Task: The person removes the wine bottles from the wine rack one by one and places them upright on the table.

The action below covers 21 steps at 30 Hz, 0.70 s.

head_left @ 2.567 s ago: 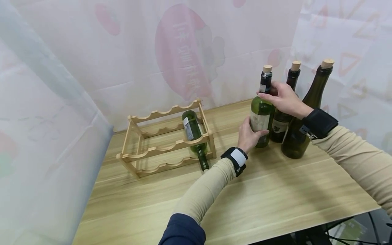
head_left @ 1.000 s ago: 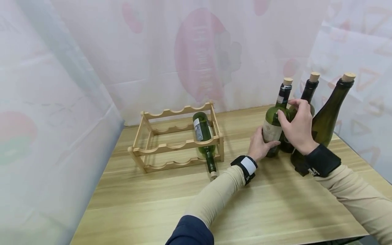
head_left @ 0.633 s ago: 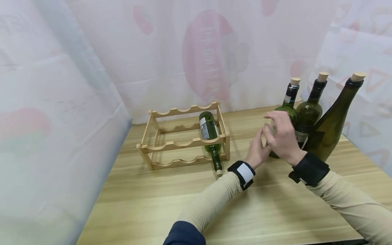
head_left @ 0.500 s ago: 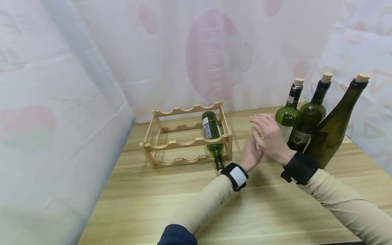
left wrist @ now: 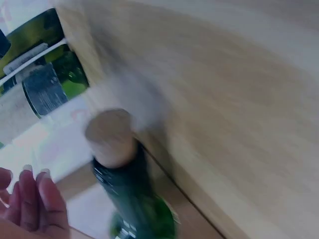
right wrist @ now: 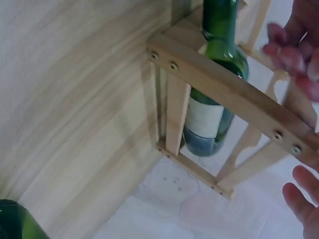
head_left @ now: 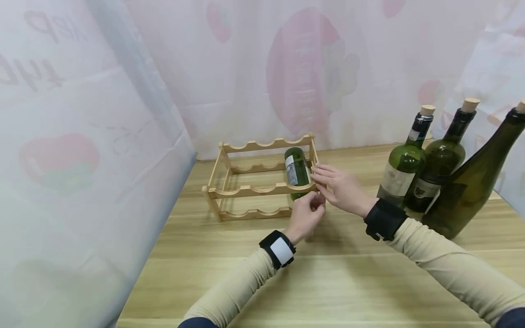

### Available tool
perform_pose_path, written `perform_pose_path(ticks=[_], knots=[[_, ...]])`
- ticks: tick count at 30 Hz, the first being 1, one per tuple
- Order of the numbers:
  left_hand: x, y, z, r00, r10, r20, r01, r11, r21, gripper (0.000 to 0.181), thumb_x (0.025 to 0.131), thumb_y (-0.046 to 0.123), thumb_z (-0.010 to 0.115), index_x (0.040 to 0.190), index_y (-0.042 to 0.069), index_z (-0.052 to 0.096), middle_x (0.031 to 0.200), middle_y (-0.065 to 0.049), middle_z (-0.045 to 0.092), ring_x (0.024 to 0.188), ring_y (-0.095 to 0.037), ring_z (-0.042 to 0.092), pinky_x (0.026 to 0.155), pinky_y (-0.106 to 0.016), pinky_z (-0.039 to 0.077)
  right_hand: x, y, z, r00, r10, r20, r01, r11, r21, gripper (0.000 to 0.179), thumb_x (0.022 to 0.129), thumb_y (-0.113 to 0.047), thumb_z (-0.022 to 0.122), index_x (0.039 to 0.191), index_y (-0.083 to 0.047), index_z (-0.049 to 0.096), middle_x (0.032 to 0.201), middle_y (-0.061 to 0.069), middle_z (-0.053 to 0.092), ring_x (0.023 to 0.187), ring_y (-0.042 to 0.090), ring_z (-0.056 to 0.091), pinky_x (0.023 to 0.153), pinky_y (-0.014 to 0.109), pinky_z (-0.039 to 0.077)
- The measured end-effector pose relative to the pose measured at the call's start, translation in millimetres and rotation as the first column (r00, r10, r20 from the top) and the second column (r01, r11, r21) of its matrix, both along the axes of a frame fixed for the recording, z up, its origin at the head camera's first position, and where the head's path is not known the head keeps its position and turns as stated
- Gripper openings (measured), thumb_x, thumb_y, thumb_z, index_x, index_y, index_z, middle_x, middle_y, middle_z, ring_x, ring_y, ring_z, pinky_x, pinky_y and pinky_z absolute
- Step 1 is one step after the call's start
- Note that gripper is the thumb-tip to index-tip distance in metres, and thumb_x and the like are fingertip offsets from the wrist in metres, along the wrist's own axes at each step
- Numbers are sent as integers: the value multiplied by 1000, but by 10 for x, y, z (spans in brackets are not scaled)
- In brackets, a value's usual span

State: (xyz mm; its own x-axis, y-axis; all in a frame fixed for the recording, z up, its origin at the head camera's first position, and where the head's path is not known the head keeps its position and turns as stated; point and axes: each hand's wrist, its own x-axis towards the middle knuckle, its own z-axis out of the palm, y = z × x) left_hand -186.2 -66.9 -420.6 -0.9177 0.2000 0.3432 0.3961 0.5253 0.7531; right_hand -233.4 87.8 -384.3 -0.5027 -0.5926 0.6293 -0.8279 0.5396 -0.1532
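Centrally, a wooden bottle rack point(head_left: 264, 191) stands on a wood-grain table point(head_left: 254, 291); a green bottle point(head_left: 297, 166) lies at the rack's right end — base toward the back, corked neck toward the front, beneath the upper front rail. The left hand point(head_left: 304, 217), just right of centre, is at the front of that end, its fingers loosely bent and gripping nothing; in the left wrist view, the corked neck is apart from the fingers at lower left. The right hand point(head_left: 342, 187) extends nearly straight, empty fingers toward the rack's right front corner; whether they touch the wood cannot be told. Three corked bottles stand at the right of the frame: a pale-labelled green bottle point(head_left: 398, 180), a darker bottle point(head_left: 444, 157) and a tall olive bottle point(head_left: 471, 187). A printed sheet point(head_left: 377, 50) — pale, with fruit motifs — hangs behind.
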Motion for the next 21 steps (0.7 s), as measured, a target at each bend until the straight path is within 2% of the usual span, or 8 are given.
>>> perform_pose_path(ticks=[2, 5, 9, 13, 16, 18, 21], knots=[[14, -89, -39, 998, 46, 38, -46, 999, -17, 8, 85, 3, 59, 90, 4, 65, 78, -6, 67, 65, -4, 54, 59, -13, 43, -9, -19, -48, 1000, 15, 2, -15, 1000, 12, 33, 84, -6, 72, 115, 2, 68, 125, 22, 63, 122, 37, 57, 99, 48, 49], [37, -201, -99, 987, 120, 104, -114, 991, -63, 5, 86, 5, 62, 90, 3, 63, 79, -8, 66, 66, -8, 55, 60, -16, 44, -17, -36, -103, 999, 31, -7, -32, 999, -11, 30, 82, -7, 74, 111, 0, 71, 117, 19, 67, 113, 35, 62, 93, 45, 52], [58, -299, -196, 960, 197, 199, -169, 975, -147, 16, 87, 14, 68, 94, 1, 61, 86, -10, 65, 74, -14, 57, 64, -21, 45, -47, -56, -147, 999, 37, -33, -38, 998, -50, 26, 81, -6, 75, 106, -2, 73, 103, 13, 70, 96, 29, 66, 82, 40, 55], [36, -340, -246, 931, 217, 293, -182, 973, -141, 29, 87, 21, 70, 100, -2, 59, 92, -13, 65, 79, -16, 59, 65, -23, 47, -98, -65, -159, 996, 34, -86, -38, 998, -50, 26, 80, -7, 76, 106, -5, 74, 94, 10, 67, 81, 23, 62, 69, 34, 52], [12, -341, -241, 893, 192, 407, -190, 981, -47, 34, 88, 23, 69, 105, -4, 59, 90, -13, 67, 72, -15, 60, 62, -22, 49, -127, -66, -161, 990, 33, -140, -37, 999, -25, 27, 80, -8, 76, 107, -8, 74, 88, 8, 64, 72, 19, 54, 61, 30, 46], [5, -336, -227, 850, 164, 501, -210, 977, 36, 32, 88, 23, 69, 104, -3, 59, 85, -11, 67, 65, -13, 59, 59, -24, 51, -137, -72, -161, 986, 35, -160, -37, 999, -8, 26, 81, -9, 75, 106, -11, 74, 85, 7, 62, 69, 17, 50, 57, 29, 42], [-6, -330, -209, 789, 101, 605, -246, 956, 162, 22, 88, 20, 69, 94, 0, 61, 76, -5, 64, 57, -13, 58, 60, -29, 56, -136, -90, -154, 987, 33, -158, -33, 999, 4, 22, 82, -10, 74, 104, -12, 75, 82, 6, 61, 69, 17, 49, 56, 28, 41]])
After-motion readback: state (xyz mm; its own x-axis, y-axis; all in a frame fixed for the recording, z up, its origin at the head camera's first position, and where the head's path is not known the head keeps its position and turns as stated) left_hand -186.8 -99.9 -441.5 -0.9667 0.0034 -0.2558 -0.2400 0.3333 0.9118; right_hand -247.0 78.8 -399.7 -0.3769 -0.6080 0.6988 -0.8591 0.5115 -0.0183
